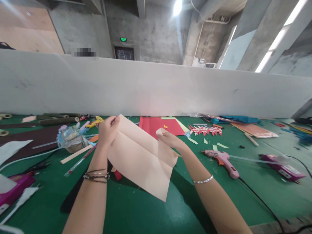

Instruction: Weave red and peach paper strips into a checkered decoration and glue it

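A cream sheet of paper [141, 159] with a crease across it hangs tilted above the green table, held up by both hands. My left hand [108, 130] is closed on its upper left corner, thumb and fingers pinching the edge. At the sheet's upper right edge, my right hand [169, 138] grips the paper, which curls around the fingers. Behind the sheet, red paper [148, 125] lies on the table, partly hidden. A small red piece [117, 175] shows below the sheet's left side.
To the right, a pink glue gun [223, 159] trails a black cord near a purple box [280, 167]. Red-and-white paper pieces [206, 130] lie at the back. A pot of blue strips [73, 138] stands left. A white partition [156, 86] borders the green table [151, 217].
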`<action>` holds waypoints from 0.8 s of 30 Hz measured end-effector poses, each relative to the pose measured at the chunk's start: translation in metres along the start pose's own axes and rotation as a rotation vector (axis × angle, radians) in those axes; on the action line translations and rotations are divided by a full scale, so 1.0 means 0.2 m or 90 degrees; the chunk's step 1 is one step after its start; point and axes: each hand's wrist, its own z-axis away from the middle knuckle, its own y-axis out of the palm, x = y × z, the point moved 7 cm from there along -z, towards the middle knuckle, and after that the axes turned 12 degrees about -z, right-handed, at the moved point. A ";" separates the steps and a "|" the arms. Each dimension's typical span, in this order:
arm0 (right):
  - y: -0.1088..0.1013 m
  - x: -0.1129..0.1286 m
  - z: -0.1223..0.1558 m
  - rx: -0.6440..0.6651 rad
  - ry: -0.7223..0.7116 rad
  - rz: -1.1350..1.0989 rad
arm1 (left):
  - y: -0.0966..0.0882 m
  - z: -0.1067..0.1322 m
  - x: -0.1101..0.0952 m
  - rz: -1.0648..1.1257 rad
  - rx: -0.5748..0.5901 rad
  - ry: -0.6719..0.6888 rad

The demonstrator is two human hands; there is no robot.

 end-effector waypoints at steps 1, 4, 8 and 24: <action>0.00 0.00 0.00 0.003 0.009 0.003 | 0.00 0.00 0.00 -0.002 0.002 -0.002; -0.01 0.01 0.03 0.016 0.032 0.012 | 0.00 0.00 0.02 -0.005 -0.003 -0.010; -0.01 0.02 0.05 0.035 0.030 0.013 | 0.00 0.00 0.04 -0.004 -0.006 -0.025; -0.07 0.00 0.00 -0.034 -0.034 0.015 | 0.04 0.01 0.03 -0.029 0.117 0.037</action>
